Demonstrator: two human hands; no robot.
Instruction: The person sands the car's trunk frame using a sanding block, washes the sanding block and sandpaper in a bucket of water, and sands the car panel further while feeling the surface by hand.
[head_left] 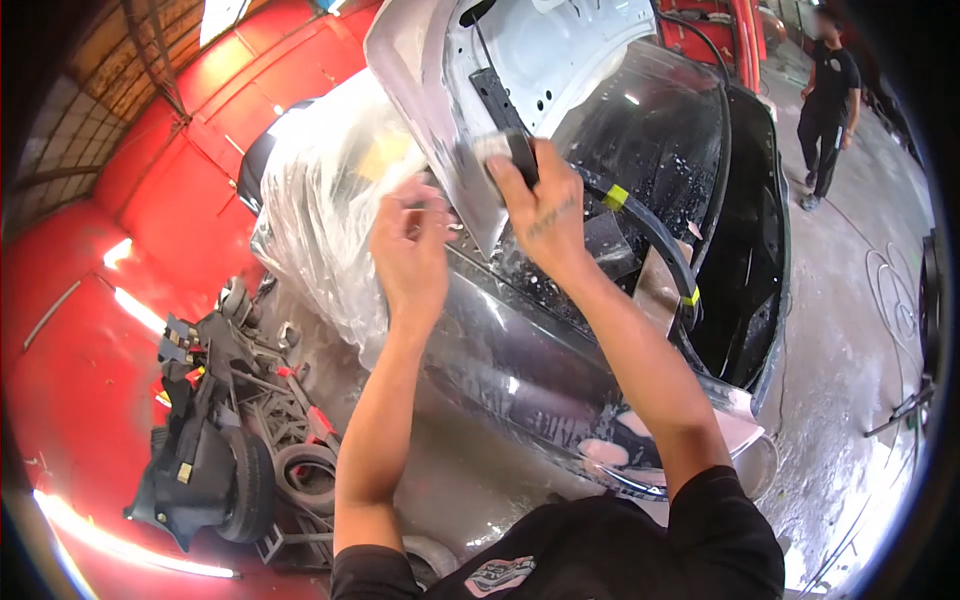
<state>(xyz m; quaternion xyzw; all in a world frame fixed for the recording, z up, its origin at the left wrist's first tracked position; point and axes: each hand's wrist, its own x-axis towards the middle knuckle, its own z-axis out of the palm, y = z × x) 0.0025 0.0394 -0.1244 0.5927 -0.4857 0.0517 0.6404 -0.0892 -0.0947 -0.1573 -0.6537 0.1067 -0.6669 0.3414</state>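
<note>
My right hand (548,205) grips a dark sanding block (521,157) against the narrow edge of the raised trunk lid (440,110). The lid's outer skin is dull and greyish with pale dusty patches, and its inner side is white. My left hand (410,245) hangs just left of the lid's lower corner, fingers loosely bent and apart, a little smeared by motion. I see nothing held in it, and whether its fingertips touch the lid I cannot tell. Below both hands lies the dark, dusty car body (520,345), with pale filler patches (603,452) near its rear.
Clear plastic sheeting (320,200) covers part of the car at left. Car parts, including a tyre (305,475), are heaped along the red wall (80,340). A person (828,100) in dark clothes stands on the concrete floor at upper right, near coiled hoses (893,300).
</note>
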